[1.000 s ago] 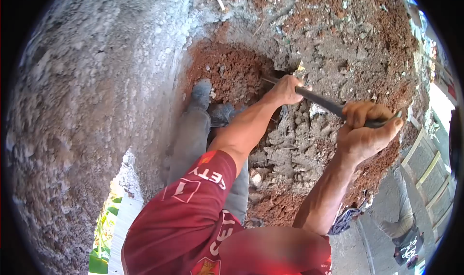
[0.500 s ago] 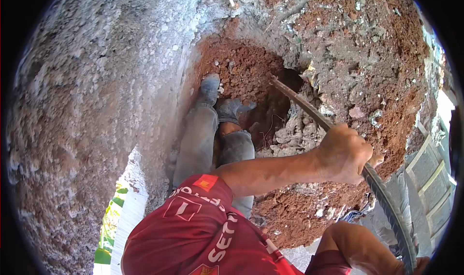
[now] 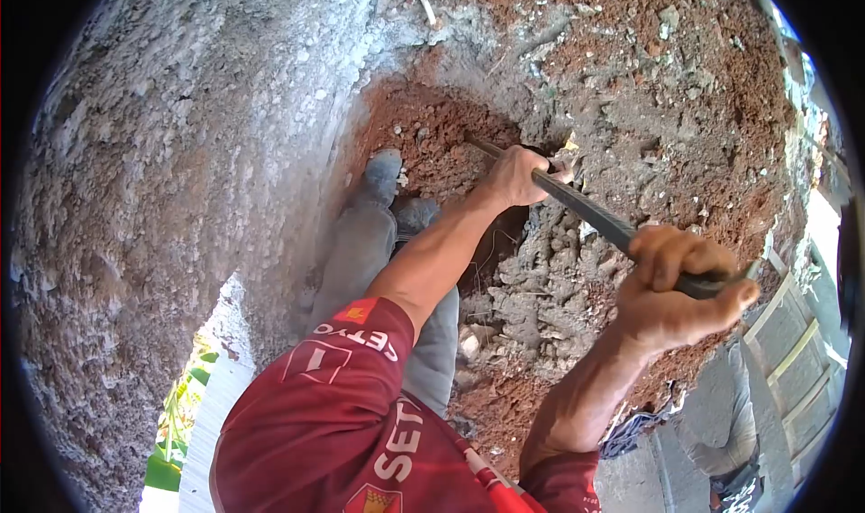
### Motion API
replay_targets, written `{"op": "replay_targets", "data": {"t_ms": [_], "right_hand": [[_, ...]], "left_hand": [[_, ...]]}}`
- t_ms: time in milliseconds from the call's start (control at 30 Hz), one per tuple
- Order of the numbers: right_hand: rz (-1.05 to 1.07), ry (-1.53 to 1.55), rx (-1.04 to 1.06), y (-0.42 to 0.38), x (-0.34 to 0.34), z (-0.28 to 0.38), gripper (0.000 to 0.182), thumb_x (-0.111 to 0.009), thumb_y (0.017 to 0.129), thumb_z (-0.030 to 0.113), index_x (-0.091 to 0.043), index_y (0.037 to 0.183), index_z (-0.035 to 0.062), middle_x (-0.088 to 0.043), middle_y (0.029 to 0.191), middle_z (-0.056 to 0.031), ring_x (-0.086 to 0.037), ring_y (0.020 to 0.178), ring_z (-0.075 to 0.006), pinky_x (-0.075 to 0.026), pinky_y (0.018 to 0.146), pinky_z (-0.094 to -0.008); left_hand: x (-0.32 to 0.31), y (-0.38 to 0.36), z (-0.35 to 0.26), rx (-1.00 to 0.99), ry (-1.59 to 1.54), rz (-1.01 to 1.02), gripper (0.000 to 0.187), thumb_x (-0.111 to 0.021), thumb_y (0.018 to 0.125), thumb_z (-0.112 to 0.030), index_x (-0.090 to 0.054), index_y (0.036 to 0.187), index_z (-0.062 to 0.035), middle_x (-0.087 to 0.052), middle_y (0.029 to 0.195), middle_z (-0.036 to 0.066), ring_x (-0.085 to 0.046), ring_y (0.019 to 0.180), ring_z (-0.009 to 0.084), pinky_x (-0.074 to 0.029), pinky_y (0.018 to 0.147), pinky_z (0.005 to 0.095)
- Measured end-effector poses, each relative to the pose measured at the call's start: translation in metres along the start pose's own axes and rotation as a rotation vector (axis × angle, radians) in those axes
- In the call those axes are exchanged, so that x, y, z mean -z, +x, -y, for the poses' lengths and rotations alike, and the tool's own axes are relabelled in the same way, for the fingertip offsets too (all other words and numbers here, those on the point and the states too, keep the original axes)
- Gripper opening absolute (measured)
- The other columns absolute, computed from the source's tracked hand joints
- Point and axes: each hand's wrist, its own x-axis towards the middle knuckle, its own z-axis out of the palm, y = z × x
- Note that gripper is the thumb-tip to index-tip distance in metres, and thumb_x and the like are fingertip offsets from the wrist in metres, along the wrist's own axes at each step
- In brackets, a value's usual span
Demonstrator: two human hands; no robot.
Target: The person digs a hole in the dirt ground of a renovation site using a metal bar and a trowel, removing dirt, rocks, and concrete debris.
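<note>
A long dark metal bar [image 3: 587, 210] slants from lower right to upper left, its far tip against the loose reddish soil [image 3: 441, 121] of a dug pit. My left hand [image 3: 518, 176] is wrapped round it near that tip, above the dark hollow of the pit. Farther back, my right hand [image 3: 680, 279] grips the bar near its rear end, palm side up toward the camera. My feet in grey, dirt-covered footwear [image 3: 382, 175] stand at the pit's left side, partly hidden by my left arm.
A rough grey wall [image 3: 180, 153] rises close on the left. Rubbly earth [image 3: 631, 117] surrounds the pit on the right. At lower right lie grey cloth [image 3: 730, 423] and a slatted panel [image 3: 802, 351]. Daylight and leaves show through a gap at lower left.
Both hands have moved up and forward; the left is now closer to the bar's tip, the right has come up from the lower right edge. The tip has shifted left across the soil.
</note>
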Motion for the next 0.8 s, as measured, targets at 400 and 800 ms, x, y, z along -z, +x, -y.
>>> {"op": "replay_targets", "data": {"t_ms": [400,800], "right_hand": [[0.337,0.084,0.225,0.020,0.070,0.172,0.048,-0.034,0.094,0.053,-0.047,0.071,0.0131,-0.040,0.051,0.0044,-0.040,0.043,-0.0089,-0.040,0.046,-0.0280],[-0.012,0.155,0.016,-0.011,-0.018,-0.004,0.056,-0.033,0.093,0.055,-0.044,0.057,0.0129,-0.033,0.038,-0.0005,-0.034,0.032,-0.0110,-0.037,0.032,-0.0325]], "left_hand": [[0.016,-0.041,-0.182,-0.458,-0.084,-0.181,0.042,-0.064,0.084,-0.030,-0.049,0.047,-0.0142,-0.046,0.040,-0.001,-0.044,0.034,0.0123,-0.036,0.039,0.0317],[0.046,0.005,0.003,-0.009,0.059,-0.058,0.061,-0.067,0.080,-0.045,-0.047,0.044,0.0007,-0.041,0.043,0.017,-0.040,0.039,0.0276,-0.035,0.045,0.0422]]}}
